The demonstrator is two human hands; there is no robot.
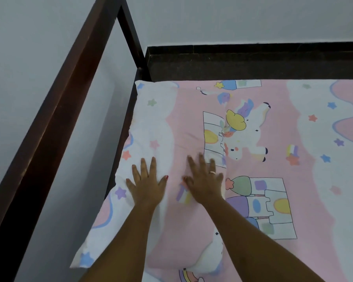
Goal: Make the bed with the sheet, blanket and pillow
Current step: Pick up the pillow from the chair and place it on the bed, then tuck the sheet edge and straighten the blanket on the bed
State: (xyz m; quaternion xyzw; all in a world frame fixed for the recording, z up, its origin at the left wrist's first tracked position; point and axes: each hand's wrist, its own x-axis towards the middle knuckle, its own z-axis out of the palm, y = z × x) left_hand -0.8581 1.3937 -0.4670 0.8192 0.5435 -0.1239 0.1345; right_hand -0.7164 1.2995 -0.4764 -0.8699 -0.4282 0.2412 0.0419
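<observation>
Pillow: we see the pillow (pixel 161 123) lying flat at the left edge of the bed, its long side against the frame and its far corner in the bed's corner. The cover is white and pink with stars.
Left hand: our left hand (pixel 147 184) rests palm down on the white part of the pillow, fingers straight and spread, gripping nothing.
Right hand: our right hand (pixel 204 180) lies flat just beside the left one on the pink part, fingers spread. A ring (pixel 212 172) sits on one finger.
Sheet: the sheet (pixel 293 139) covers the mattress to the right in the same print of unicorns, castles and stars, and it lies mostly smooth.
Frame: a dark wooden frame (pixel 49 139) runs along the pillow's left side, with a post rising at the far corner.
Room: a pale wall (pixel 232 17) stands behind the bed, and a dark band (pixel 253 64) runs along its base, touching the sheet's far edge.
</observation>
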